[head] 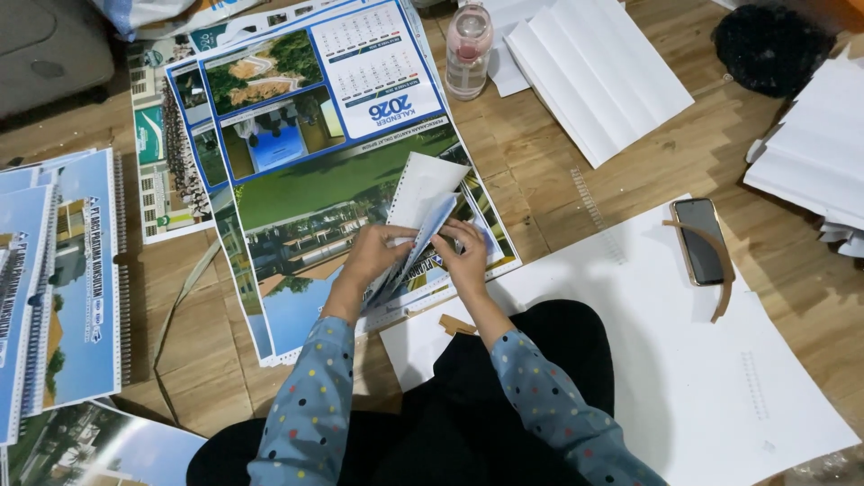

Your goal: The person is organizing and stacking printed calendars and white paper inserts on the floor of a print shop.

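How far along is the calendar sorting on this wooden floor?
Looks done: a spiral-bound stack of blue calendars lies at the left. In hand: left hand and right hand grip a thin sheaf of printed pages. Seemingly left: loose large calendar sheets beneath, and folded white paper nearby.

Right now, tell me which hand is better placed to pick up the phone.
Right hand, probably: the phone lies on its side, on the white sheet; the left hand would have to cross over.
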